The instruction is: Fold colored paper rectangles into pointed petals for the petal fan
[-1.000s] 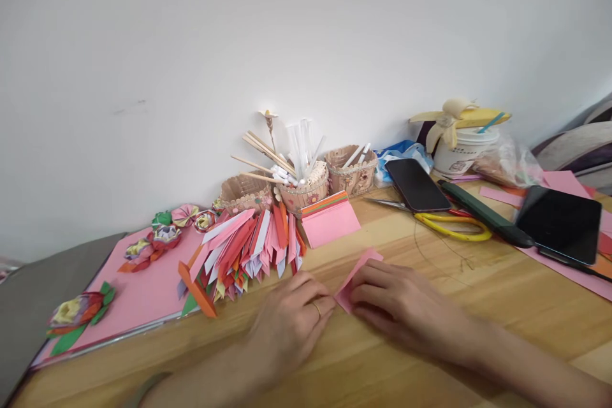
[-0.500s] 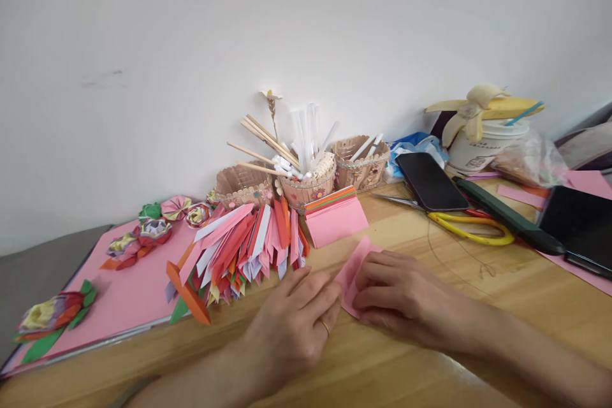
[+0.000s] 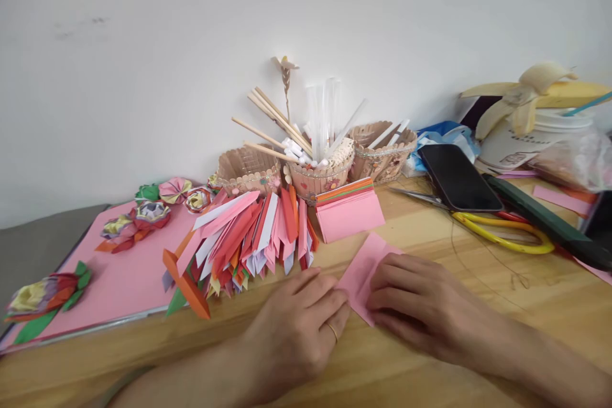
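A small pink paper [image 3: 359,271] with a raised fold lies on the wooden table between my hands. My left hand [image 3: 301,325], a ring on one finger, has its closed fingertips on the paper's left corner. The curled fingers of my right hand [image 3: 415,306] grip its right side; the fingertips are partly hidden. Just behind stands a stack of pink slips [image 3: 351,217] with orange and green edges. To the left of it is a dense pile of folded paper strips [image 3: 253,236] in red, pink, white and orange.
Three wooden baskets [image 3: 320,182] hold sticks and white tubes near the wall. At right are a phone [image 3: 459,177], yellow-handled scissors [image 3: 502,233], a dark green tool [image 3: 545,220] and a peeled banana on a tub [image 3: 530,140]. Paper flowers [image 3: 48,296] lie on a pink sheet [image 3: 124,274] at left.
The view has shifted and come slightly closer. Both hands remain at the pink paper, and more of its surface shows between them.
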Demonstrator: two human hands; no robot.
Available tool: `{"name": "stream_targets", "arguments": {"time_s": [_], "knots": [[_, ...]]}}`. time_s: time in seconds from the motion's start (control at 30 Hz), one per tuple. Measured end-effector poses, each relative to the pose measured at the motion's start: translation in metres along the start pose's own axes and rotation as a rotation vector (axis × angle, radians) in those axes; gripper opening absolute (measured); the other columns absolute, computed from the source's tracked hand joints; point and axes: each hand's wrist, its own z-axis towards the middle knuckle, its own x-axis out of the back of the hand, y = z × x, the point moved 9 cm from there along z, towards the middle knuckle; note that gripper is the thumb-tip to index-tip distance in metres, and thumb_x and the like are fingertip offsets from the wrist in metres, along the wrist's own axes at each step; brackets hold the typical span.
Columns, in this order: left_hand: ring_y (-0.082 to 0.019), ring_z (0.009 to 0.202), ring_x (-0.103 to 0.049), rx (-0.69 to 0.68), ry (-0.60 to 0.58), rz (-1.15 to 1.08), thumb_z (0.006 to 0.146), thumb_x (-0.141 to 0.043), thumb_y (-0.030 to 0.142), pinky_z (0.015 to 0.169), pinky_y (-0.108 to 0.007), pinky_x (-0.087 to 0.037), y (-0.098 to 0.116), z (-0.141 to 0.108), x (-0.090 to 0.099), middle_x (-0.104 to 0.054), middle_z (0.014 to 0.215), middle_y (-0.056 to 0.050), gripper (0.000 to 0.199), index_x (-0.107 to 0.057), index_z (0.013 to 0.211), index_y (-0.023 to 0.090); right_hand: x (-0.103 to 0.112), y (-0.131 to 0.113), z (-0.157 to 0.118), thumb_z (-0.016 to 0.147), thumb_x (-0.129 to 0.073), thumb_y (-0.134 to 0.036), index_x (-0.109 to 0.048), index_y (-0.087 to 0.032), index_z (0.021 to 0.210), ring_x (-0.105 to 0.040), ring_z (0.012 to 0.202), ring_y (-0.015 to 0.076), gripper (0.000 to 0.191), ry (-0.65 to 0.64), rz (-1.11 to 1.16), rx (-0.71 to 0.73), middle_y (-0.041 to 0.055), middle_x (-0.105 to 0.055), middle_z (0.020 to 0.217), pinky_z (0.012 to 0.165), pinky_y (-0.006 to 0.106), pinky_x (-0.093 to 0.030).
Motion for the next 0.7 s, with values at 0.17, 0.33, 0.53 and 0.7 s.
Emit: {"name": "stream_targets", "arguments": {"time_s": [0.17, 0.33, 0.53, 0.7], "knots": [[-0.018, 0.089, -0.057, 0.079, -0.046, -0.109, 0.099, -0.033, 0.012, 0.076, -0.032, -0.053, -0.009, -0.004, -0.006, -0.068, 0.093, -0.008, 0.031, -0.063, 0.100, 0.005, 0.002, -0.001, -0.001, 0.087, -0.058, -0.021, -0.060, -0.020, 0.095, -0.053, 0.082, 0.0185, 0.009, -0.012, 0.001, 0.008, 0.0045, -0.062, 0.088, 0.073, 0.033, -0.042], [-0.018, 0.091, -0.057, 0.075, -0.068, -0.131, 0.100, -0.031, 0.012, 0.077, -0.031, -0.054, -0.010, -0.006, -0.007, -0.067, 0.096, -0.009, 0.033, -0.063, 0.101, 0.005, 0.008, -0.004, -0.004, 0.089, -0.055, -0.016, -0.061, -0.020, 0.095, -0.053, 0.084, 0.0181, 0.009, 0.098, -0.057, 0.075, 0.0042, -0.063, 0.086, 0.075, 0.033, -0.041], [-0.019, 0.090, -0.057, 0.052, -0.115, -0.072, 0.099, -0.036, 0.013, 0.078, -0.035, -0.053, -0.006, -0.005, -0.010, -0.065, 0.090, -0.008, 0.027, -0.063, 0.099, 0.008, -0.001, 0.007, 0.002, 0.091, -0.050, -0.017, -0.060, -0.019, 0.080, -0.052, 0.077, 0.0168, 0.015, 0.027, 0.053, -0.098, 0.0037, -0.059, 0.078, 0.066, 0.030, -0.041], [-0.018, 0.091, -0.057, 0.056, -0.146, -0.036, 0.098, -0.040, 0.014, 0.080, -0.034, -0.051, -0.005, -0.009, -0.018, -0.064, 0.090, -0.007, 0.022, -0.062, 0.095, 0.011, -0.007, 0.020, 0.004, 0.087, -0.048, -0.013, -0.054, -0.019, 0.070, -0.052, 0.070, 0.0162, 0.019, 0.031, 0.079, -0.288, 0.0035, -0.056, 0.075, 0.061, 0.028, -0.041]]}}
